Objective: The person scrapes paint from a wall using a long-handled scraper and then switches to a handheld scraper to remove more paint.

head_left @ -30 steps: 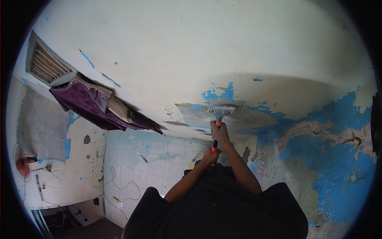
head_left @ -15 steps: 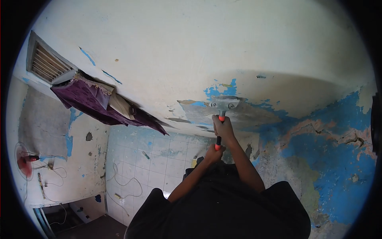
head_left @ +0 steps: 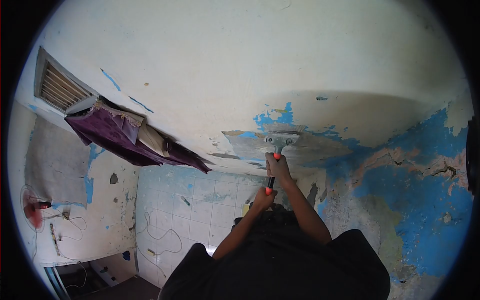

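Observation:
A long-handled scraper point(head_left: 282, 141) with a wide grey metal head and a black and orange handle lies against the wall, its blade edge at the bare grey patch point(head_left: 250, 145) below some blue paint point(head_left: 280, 117). My right hand point(head_left: 278, 166) is closed round the handle just under the head. Lower down, near the handle's end, my left hand point(head_left: 264, 199) grips it too.
A purple curtain point(head_left: 115, 132) hangs at the left below a slatted vent point(head_left: 60, 87). Beyond it are a red fan point(head_left: 34, 210) and a cable point(head_left: 170, 245) on the tiled floor point(head_left: 200, 220). Cracked blue wall point(head_left: 425, 200) stands at the right.
The scraper and both my hands have shifted slightly down and to the left in view. More of the blue-edged area above the blade shows. Both hands keep their hold.

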